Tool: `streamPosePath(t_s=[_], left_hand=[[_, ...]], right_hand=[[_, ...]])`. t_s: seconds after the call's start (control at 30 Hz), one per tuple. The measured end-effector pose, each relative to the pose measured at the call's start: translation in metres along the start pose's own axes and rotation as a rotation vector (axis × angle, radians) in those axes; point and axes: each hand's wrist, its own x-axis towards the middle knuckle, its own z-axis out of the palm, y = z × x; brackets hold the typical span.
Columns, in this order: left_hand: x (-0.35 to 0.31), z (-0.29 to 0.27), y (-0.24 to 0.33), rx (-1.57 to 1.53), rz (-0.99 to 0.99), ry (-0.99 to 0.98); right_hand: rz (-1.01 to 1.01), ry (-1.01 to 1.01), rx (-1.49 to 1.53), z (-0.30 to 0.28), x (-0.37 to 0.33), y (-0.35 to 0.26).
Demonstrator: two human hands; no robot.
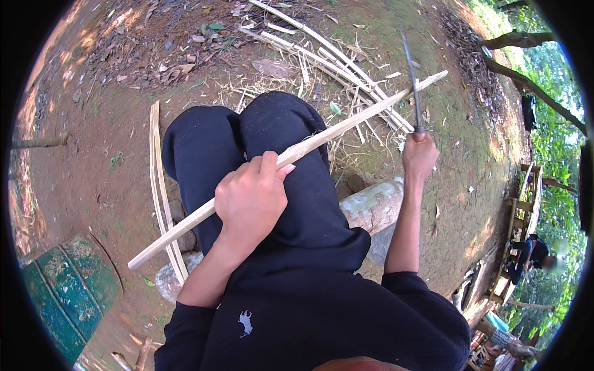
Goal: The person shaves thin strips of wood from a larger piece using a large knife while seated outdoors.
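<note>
My left hand (252, 196) is closed around a long pale wooden strip (346, 125), which slants across my dark-trousered thighs from lower left to upper right. In my right hand (421, 154) is the handle of a long, thin-bladed knife (412, 77), its blade pointing away from me. Near the strip's far right end the blade crosses it; whether the edge bites into the wood I cannot tell. The strip's surface looks freshly shaved, with uneven facets near my left thumb.
I sit on a log (374, 204). Several split strips (337, 65) lie among shavings ahead of my knees. More long strips (162, 185) lean at my left. A green metal sheet (71, 290) is at lower left. Far right, a person (532, 256) is near a wooden bench (520, 216).
</note>
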Motion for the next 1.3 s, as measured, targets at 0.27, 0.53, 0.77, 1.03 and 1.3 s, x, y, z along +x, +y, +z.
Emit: streamPosePath(t_s=[0.27, 0.53, 0.77, 1.03, 1.3], left_hand=[[0.0, -0.004, -0.002, -0.158, -0.159, -0.044], [-0.009, -0.047, -0.025, -0.091, -0.329, -0.025], [-0.05, -0.092, -0.114, -0.277, -0.411, -0.175], [-0.072, -0.102, -0.159, -0.207, -0.414, -0.146], [-0.037, -0.113, -0.135, 0.119, -0.347, -0.241]], right_hand=[[-0.527, 0.014, 0.199, -0.011, -0.057, -0.028], [0.238, 0.107, -0.073, 0.01, 0.08, 0.095], [0.195, -0.029, 0.496, 0.016, -0.004, 0.058], [-0.054, -0.154, 0.779, -0.003, -0.085, -0.032], [-0.342, -0.101, 0.764, -0.017, -0.094, -0.047]])
